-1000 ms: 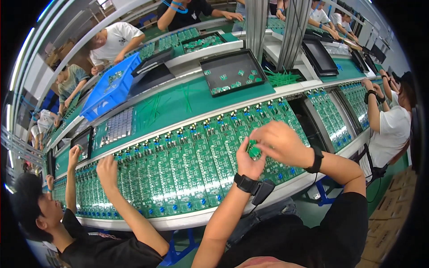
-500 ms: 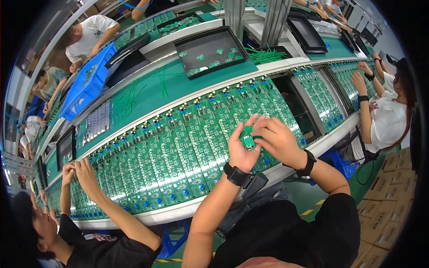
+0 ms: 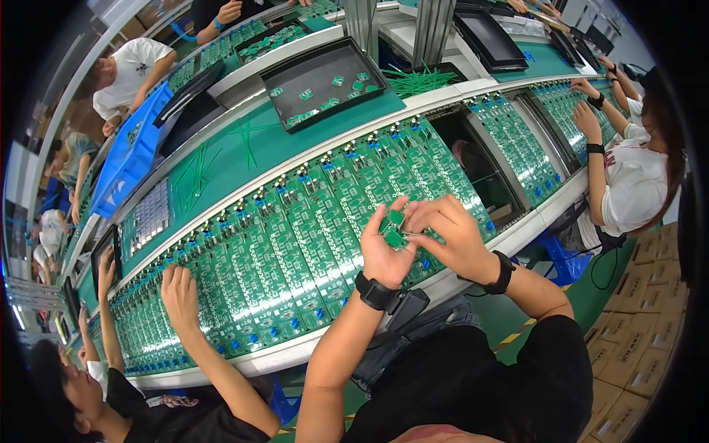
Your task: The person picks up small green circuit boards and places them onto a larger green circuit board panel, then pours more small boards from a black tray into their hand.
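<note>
A long conveyor line [image 3: 244, 159] with a teal surface curves from the lower left of the frame to the upper right, and along its near edge runs a dense row of green circuit boards [image 3: 295, 244] laid side by side, each with blue parts at its near end. Above that row, at upper centre, sits a shallow black tray [image 3: 284, 92] holding a few scattered small green boards, with a loose heap of green strips [image 3: 417, 77] just to its right. At the upper left a blue plastic crate [image 3: 122, 166] rests on the line. In the lower centre the person's two forearms rise from the bottom edge, each wrist wearing a black band. The left hand [image 3: 385, 255] and the right hand [image 3: 450, 240] meet close together just over the row of boards, right of centre. Both are pinched on small green circuit boards [image 3: 394, 229], the left fingers curled behind them and the right fingertips gripping from the right side. At the lower left a co-worker's hand [image 3: 179, 292] lies flat on the boards, and at the right edge another co-worker in a white shirt [image 3: 628, 184] reaches onto the line.
</note>
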`<state>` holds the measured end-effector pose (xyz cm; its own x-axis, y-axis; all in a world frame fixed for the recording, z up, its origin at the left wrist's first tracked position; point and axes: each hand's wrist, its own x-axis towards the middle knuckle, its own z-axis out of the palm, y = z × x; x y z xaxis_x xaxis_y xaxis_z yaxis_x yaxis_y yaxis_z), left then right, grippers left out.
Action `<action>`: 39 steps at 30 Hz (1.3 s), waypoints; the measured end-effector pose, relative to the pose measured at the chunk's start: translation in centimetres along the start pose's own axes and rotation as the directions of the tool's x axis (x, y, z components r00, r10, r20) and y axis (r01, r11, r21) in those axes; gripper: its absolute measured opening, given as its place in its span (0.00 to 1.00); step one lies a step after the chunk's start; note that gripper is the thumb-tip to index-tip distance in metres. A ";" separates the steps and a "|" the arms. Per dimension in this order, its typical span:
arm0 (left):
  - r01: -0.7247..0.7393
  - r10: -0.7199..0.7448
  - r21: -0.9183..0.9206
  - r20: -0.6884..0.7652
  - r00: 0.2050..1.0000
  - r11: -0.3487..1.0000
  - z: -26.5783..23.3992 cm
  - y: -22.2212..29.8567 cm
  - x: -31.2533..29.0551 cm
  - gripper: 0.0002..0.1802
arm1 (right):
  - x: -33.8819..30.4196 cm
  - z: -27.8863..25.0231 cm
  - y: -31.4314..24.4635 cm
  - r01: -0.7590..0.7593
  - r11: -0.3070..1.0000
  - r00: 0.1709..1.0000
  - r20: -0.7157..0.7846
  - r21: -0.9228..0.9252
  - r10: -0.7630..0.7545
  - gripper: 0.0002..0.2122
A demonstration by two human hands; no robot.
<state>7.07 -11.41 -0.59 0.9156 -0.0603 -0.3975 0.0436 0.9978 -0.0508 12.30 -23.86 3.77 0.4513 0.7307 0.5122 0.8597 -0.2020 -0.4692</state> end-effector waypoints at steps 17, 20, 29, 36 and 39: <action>0.052 -0.052 -0.002 0.081 0.995 0.999 -1.5 0.4 0.6 0.10 | 0.2 -10.2 27.3 -0.540 0.841 0.826 -0.213 -0.036 0.521 0.07; 0.049 -0.049 0.002 0.080 0.996 0.999 -1.6 0.6 0.5 0.10 | 1.0 -9.6 27.8 -0.560 0.796 0.825 -0.249 -0.230 0.508 0.05; 0.025 -0.026 0.010 0.053 0.998 1.000 -0.9 0.3 0.5 0.09 | 1.8 -8.8 28.4 -0.522 0.817 0.846 -0.273 -0.246 0.458 0.04; 0.007 -0.008 0.026 0.049 0.999 1.000 -0.6 0.2 0.2 0.09 | 3.1 -9.0 27.8 -0.459 0.770 0.886 -0.165 -0.443 0.434 0.04; -0.002 0.001 0.049 0.028 1.000 0.999 -0.5 0.1 0.2 0.09 | 3.7 -9.1 28.6 -0.425 0.737 0.898 -0.140 -0.525 0.418 0.04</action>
<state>7.10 -11.32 -1.10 0.9264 -0.0584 -0.3719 0.0608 0.9981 -0.0054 40.72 -32.81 -1.18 0.7980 0.4804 0.3638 0.5677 -0.8019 -0.1864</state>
